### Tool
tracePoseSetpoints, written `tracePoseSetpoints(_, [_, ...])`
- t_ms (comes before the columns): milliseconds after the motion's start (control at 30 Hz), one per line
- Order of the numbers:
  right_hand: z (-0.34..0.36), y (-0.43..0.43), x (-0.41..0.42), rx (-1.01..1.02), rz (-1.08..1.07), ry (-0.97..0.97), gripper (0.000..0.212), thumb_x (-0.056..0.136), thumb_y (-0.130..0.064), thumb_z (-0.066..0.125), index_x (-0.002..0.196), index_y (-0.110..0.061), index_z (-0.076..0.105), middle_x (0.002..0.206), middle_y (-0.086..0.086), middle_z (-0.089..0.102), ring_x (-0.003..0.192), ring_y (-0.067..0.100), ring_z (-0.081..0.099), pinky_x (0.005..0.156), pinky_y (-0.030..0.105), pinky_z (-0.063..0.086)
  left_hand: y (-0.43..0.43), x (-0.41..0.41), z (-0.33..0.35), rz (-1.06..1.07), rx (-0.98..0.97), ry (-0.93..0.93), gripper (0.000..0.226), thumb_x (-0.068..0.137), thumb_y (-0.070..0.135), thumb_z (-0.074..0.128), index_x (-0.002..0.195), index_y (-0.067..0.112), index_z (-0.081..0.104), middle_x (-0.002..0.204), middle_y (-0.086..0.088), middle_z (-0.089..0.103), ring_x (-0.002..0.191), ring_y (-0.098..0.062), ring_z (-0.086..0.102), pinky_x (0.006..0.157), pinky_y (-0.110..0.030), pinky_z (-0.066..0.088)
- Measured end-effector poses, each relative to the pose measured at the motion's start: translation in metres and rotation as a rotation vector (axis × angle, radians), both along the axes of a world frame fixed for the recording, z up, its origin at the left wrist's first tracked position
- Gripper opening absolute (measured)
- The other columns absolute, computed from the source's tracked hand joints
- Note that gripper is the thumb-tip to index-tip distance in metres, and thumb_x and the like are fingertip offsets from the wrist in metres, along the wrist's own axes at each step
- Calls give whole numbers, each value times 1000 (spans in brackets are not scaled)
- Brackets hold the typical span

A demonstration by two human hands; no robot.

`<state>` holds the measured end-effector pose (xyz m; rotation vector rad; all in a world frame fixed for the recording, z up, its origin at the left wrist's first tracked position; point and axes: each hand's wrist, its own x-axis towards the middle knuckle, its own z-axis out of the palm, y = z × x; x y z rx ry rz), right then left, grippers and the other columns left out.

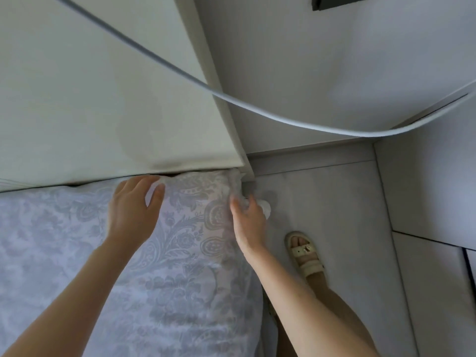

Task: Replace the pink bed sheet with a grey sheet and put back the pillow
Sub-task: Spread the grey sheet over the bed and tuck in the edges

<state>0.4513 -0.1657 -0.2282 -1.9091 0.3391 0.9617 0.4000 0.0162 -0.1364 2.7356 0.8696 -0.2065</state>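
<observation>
A grey sheet (180,253) with a pale floral pattern covers the mattress from the left edge to its right corner by the headboard. My left hand (134,210) lies flat on the sheet near the headboard, fingers straight and tips at the gap behind the mattress. My right hand (248,217) grips the sheet's edge at the mattress corner, with a bunch of white cloth sticking out past its fingers. No pillow and no pink sheet are in view.
A cream headboard (103,99) rises behind the mattress. A grey cable (231,99) hangs across the view. My foot in a beige sandal (305,253) stands on the pale floor (334,202) beside the bed. White walls (309,60) close the narrow space on the right.
</observation>
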Motion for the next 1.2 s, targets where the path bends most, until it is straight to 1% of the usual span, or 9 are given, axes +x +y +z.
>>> tracePoseSetpoints(100, [-11, -31, -33, -56, 20, 196, 59, 93, -54, 39, 143, -24, 37, 142, -1, 46, 129, 24, 44, 106, 43, 37, -6, -8, -7, -19, -14, 134, 41, 96, 31, 48, 129, 8, 56, 135, -14, 53, 128, -32, 43, 108, -41, 28])
tracePoseSetpoints(267, [8, -58, -68, 329, 6, 528, 43, 96, -48, 46, 123, -19, 61, 118, -8, 64, 112, 10, 57, 93, 23, 46, -20, -4, -17, -116, 46, 215, 56, 91, 46, 50, 131, 8, 52, 136, -14, 51, 126, -35, 42, 105, -46, 33])
tracePoseSetpoints(400, [15, -81, -96, 324, 253, 437, 37, 89, -44, 56, 120, -25, 63, 108, -12, 68, 102, 5, 62, 91, 25, 49, -46, 27, -19, -213, 87, 213, 55, 91, 48, 49, 130, 8, 53, 132, -12, 53, 120, -34, 44, 98, -47, 35])
tracePoseSetpoints(500, [15, -89, -119, 57, 517, 227, 31, 90, -41, 55, 104, -16, 67, 95, -1, 70, 88, 16, 64, 79, 30, 51, -60, 50, -28, -262, 158, 296, 49, 94, 44, 46, 128, 10, 52, 129, -12, 54, 119, -34, 43, 97, -44, 31])
tracePoseSetpoints(667, [14, -92, -129, -153, 590, -20, 26, 98, -25, 46, 95, -6, 64, 97, 8, 66, 93, 22, 59, 68, 21, 29, -66, 70, -38, -300, 171, 254, 32, 95, 26, 48, 104, 0, 65, 110, -18, 61, 109, -37, 47, 86, -43, 39])
tracePoseSetpoints(833, [17, -94, -114, -170, 794, -120, 18, 96, -14, 47, 101, -5, 61, 99, 10, 64, 92, 27, 58, 59, 24, 28, -65, 77, -37, -445, 222, 292, 22, 93, 4, 46, 95, -6, 65, 98, -23, 61, 100, -38, 52, 78, -43, 41])
tracePoseSetpoints(933, [25, -99, -101, -165, 887, -134, 9, 95, -12, 49, 90, -11, 57, 69, -1, 46, 75, 22, 46, 46, 21, 17, -67, 82, -30, -512, 293, 336, 19, 91, 0, 46, 97, -5, 64, 101, -22, 61, 98, -38, 54, 68, -40, 39])
tracePoseSetpoints(1067, [35, -107, -88, -141, 997, -171, 38, 93, -12, 51, 62, -16, 29, 62, -4, 32, 65, 21, 42, 46, 22, 21, -72, 81, -21, -566, 400, 385, 24, 85, -5, 45, 103, -2, 60, 106, -17, 58, 102, -35, 51, 62, -35, 35])
tracePoseSetpoints(1200, [45, -114, -83, -111, 1013, -192, 31, 91, -10, 51, 64, -14, 36, 62, -3, 35, 63, 20, 44, 48, 22, 25, -76, 84, -12, -577, 453, 424, 28, 87, -3, 45, 109, -1, 60, 116, -17, 57, 108, -33, 51, 64, -34, 34])
